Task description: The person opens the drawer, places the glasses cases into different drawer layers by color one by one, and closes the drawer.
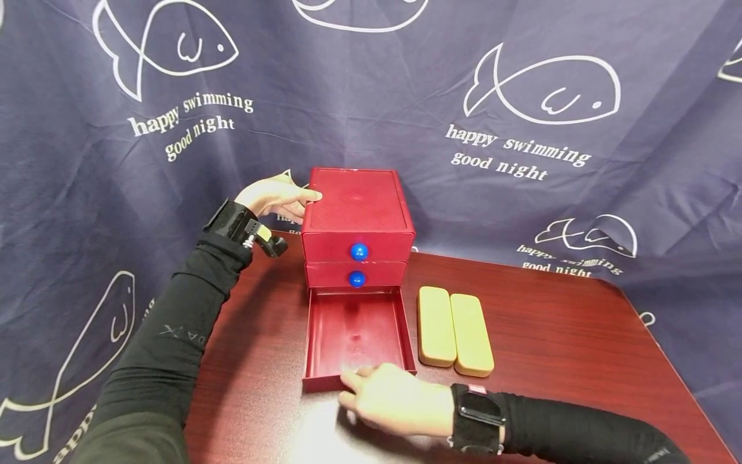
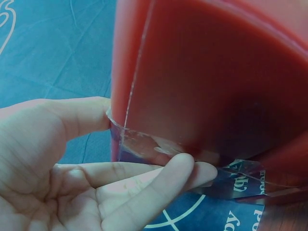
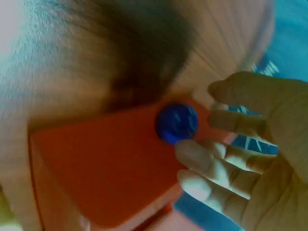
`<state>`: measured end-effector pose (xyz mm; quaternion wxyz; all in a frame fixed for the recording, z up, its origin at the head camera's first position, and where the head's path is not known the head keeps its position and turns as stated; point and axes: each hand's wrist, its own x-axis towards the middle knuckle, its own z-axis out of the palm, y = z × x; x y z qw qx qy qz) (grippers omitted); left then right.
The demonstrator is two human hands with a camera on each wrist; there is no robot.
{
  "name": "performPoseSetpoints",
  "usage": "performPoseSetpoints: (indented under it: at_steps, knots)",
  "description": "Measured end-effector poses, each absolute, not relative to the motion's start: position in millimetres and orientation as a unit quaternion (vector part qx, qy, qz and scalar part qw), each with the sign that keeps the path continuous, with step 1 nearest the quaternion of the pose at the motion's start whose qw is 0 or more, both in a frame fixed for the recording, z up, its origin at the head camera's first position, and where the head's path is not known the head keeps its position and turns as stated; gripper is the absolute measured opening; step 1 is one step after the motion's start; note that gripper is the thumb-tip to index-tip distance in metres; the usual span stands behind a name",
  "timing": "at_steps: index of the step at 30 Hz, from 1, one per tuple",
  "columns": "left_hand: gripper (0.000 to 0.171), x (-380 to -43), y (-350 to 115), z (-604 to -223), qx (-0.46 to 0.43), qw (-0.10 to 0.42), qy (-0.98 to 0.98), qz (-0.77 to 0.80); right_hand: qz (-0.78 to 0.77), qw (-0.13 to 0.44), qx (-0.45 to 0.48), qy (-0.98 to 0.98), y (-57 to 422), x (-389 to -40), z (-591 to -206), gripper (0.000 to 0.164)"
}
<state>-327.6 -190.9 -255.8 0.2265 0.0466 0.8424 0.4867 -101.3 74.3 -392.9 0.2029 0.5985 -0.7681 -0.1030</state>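
A red drawer cabinet (image 1: pixel 356 203) stands at the back of the table, its bottom drawer (image 1: pixel 355 335) pulled out, with nothing inside. Two upper drawers with blue knobs are closed. My left hand (image 1: pixel 278 196) rests against the cabinet's left rear; one digit lies over the top edge. In the left wrist view, its fairly straight fingers lie by clear tape (image 2: pixel 245 178) on the red side. My right hand (image 1: pixel 394 396) is at the bottom drawer's front. The right wrist view shows its fingers loosely bent and spread beside that drawer's blue knob (image 3: pixel 176 123), not closed round it.
Two yellow oblong blocks with rounded corners, a left one (image 1: pixel 437 327) and a right one (image 1: pixel 472 334), lie side by side to the right of the drawer. Behind the brown table (image 1: pixel 562 348) hangs a dark blue curtain (image 1: pixel 359 96) with white fish prints.
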Motion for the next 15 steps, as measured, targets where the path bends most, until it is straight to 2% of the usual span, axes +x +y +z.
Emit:
performPoseSetpoints:
  at_steps: [7, 15]
  knots:
    - [0.054, -330, -191, -257, 0.042, 0.224, 0.842, 0.490, -0.007, 0.230, 0.541, -0.808, 108, -122, -370, 0.025]
    - [0.053, -330, -192, -258, 0.041, 0.221, 0.842, 0.491, -0.001, 0.252, 0.376, -0.892, 156, -149, -369, 0.024]
